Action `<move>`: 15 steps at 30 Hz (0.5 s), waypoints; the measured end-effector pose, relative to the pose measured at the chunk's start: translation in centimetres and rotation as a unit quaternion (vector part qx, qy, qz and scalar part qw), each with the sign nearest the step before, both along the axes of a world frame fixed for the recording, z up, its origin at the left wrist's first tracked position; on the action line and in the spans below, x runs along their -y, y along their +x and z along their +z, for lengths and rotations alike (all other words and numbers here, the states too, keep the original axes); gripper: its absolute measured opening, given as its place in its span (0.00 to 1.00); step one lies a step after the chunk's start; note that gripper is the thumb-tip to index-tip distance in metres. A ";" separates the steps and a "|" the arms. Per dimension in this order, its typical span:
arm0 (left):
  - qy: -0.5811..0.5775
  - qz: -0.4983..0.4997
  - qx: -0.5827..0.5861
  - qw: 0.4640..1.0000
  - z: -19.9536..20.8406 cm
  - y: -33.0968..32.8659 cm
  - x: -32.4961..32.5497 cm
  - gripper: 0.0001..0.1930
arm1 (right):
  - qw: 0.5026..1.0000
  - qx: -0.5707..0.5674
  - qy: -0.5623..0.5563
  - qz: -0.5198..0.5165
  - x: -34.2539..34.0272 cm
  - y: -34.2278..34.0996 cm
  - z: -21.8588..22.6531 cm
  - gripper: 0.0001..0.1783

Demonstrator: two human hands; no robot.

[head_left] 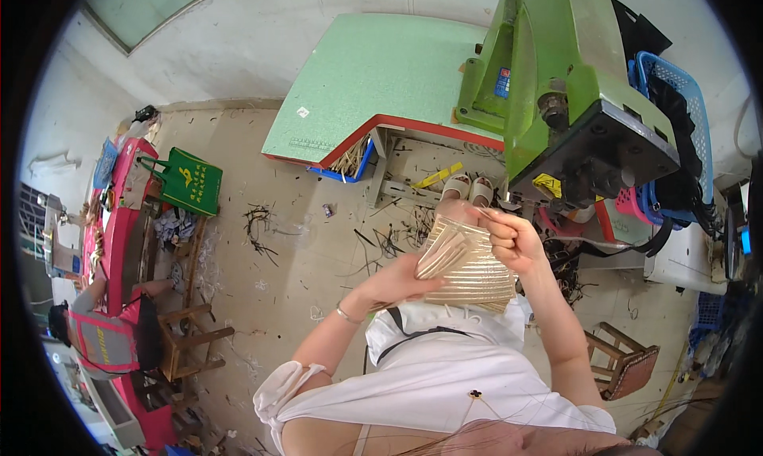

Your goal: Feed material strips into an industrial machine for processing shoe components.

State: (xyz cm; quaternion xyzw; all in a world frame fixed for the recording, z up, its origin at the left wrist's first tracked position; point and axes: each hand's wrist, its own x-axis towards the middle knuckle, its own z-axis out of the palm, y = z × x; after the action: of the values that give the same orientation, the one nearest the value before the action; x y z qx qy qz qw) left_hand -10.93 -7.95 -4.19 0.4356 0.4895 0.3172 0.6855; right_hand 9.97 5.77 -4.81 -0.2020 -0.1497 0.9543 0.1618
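My left hand (404, 279) is closed round a fanned bundle of pale gold strips (447, 253). Beneath the bundle a shiny gold panel of parallel strips (477, 285) lies over my lap, its lower edge near my white clothing. My right hand (513, 240) is at the panel's upper right corner, with thumb and forefinger pinched together. Something thin seems to show at those fingertips, too small to make out.
A green press machine (572, 66) stands at front right beside a pale green table (373, 74) with a red edge. Black strip scraps (258, 225) litter the floor. Wooden stools (624, 360) stand at right and left. Another person (107, 337) sits at a pink bench (119, 233).
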 end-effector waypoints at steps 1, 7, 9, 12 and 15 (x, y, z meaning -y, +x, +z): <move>0.034 0.011 -0.076 0.996 -0.9 -0.3 -0.3 0.12 | 0.999 -0.038 0.021 0.007 0.1 -0.9 1.3 0.23; -0.092 -0.033 -0.046 0.994 -5.2 -4.1 -1.7 0.15 | 0.764 0.051 0.555 0.325 7.3 -4.5 2.4 0.22; -0.114 0.075 0.112 0.984 -3.2 -5.3 -1.3 0.13 | 0.666 0.099 0.660 0.333 5.5 -2.6 -1.2 0.16; -0.110 0.218 0.202 0.948 -3.1 -4.9 0.7 0.12 | 0.912 -0.050 0.398 0.085 2.2 4.1 -5.7 0.12; -0.055 0.296 0.204 0.932 -1.2 -1.4 0.5 0.16 | 0.944 -0.187 0.007 -0.271 4.2 0.8 -3.2 0.20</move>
State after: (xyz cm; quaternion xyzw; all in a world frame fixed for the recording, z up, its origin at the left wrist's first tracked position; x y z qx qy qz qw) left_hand -12.36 -8.44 -5.35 0.1586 0.4625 0.5605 0.6684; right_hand 10.76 1.60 -8.03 -0.0519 -0.0629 0.8938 0.4409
